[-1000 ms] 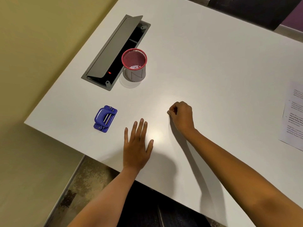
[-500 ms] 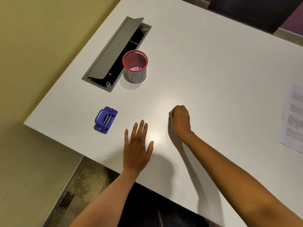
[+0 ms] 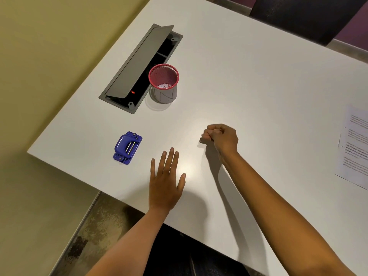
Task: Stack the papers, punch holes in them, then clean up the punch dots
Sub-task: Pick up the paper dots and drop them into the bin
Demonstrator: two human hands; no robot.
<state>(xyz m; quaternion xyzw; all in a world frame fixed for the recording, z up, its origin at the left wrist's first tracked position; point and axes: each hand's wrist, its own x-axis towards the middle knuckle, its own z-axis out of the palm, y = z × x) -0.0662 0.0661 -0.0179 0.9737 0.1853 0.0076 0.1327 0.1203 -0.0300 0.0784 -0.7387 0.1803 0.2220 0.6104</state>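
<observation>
My right hand (image 3: 223,137) is curled into a fist just above the middle of the white table (image 3: 258,80); I cannot see anything inside it. Flat on the table near the front edge lies my left hand (image 3: 165,182), fingers spread, holding nothing. To its left sits a blue hole punch (image 3: 128,147). Further back stands a red mesh cup (image 3: 175,76) with white punch dots (image 3: 164,86) at its bottom. A stack of printed papers (image 3: 354,146) with punched holes along its left edge lies at the right edge of the view.
A grey cable hatch (image 3: 139,66) with its lid propped open is set into the table left of the cup. A dark chair (image 3: 298,14) stands beyond the far edge. The table's left corner borders a yellow wall (image 3: 39,76).
My right hand has lifted off the table and curled tighter into a fist, shifting slightly right. My left hand has stayed flat in place.
</observation>
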